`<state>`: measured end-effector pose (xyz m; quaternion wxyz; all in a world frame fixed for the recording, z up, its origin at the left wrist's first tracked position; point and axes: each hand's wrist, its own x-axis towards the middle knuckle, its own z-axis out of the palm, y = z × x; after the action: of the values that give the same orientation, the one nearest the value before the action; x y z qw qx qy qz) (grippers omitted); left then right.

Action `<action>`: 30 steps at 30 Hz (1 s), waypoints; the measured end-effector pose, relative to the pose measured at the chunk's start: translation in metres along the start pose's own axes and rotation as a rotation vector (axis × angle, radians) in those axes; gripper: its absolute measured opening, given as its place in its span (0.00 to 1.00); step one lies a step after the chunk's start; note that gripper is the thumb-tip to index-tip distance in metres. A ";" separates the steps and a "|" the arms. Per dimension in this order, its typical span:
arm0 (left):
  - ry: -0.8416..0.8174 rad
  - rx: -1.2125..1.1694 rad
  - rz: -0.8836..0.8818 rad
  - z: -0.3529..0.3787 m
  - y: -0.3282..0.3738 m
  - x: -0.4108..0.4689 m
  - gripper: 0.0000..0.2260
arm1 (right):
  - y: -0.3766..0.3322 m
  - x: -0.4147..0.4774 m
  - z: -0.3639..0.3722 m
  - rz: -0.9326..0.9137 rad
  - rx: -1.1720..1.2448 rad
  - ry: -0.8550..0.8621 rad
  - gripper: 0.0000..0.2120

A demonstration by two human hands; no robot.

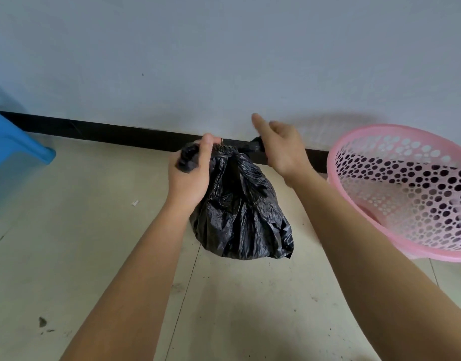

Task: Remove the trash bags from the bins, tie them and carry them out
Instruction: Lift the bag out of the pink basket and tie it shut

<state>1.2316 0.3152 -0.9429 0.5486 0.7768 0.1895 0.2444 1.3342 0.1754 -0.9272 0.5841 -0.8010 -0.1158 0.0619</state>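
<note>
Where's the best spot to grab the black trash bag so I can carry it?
Grab the trash bag by its bunched neck, coming from above. The plastic is gathered narrow there, between the left hand and right hand holding its two ends, while the full bottom bulges wide below.
</note>
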 end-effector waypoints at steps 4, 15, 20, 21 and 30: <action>0.150 0.564 -0.144 -0.029 -0.060 -0.012 0.10 | 0.049 -0.001 -0.029 -0.121 -1.105 -0.026 0.13; 0.351 -0.280 -0.602 -0.056 -0.095 -0.011 0.17 | 0.087 -0.008 -0.012 0.271 -0.147 -0.019 0.28; 0.168 -0.296 -0.749 -0.028 -0.101 -0.029 0.19 | 0.108 -0.019 0.005 0.634 -0.010 0.114 0.61; 0.090 -0.219 -0.749 -0.022 -0.102 -0.034 0.21 | 0.114 -0.023 0.009 0.724 -0.102 0.126 0.63; -0.033 0.199 -0.157 0.003 -0.079 -0.021 0.13 | 0.119 -0.024 0.027 0.439 -0.287 -0.108 0.37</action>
<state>1.2144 0.3270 -1.0219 0.4892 0.8141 0.2641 0.1679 1.3182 0.1592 -1.0496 0.4300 -0.8771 0.0221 0.2126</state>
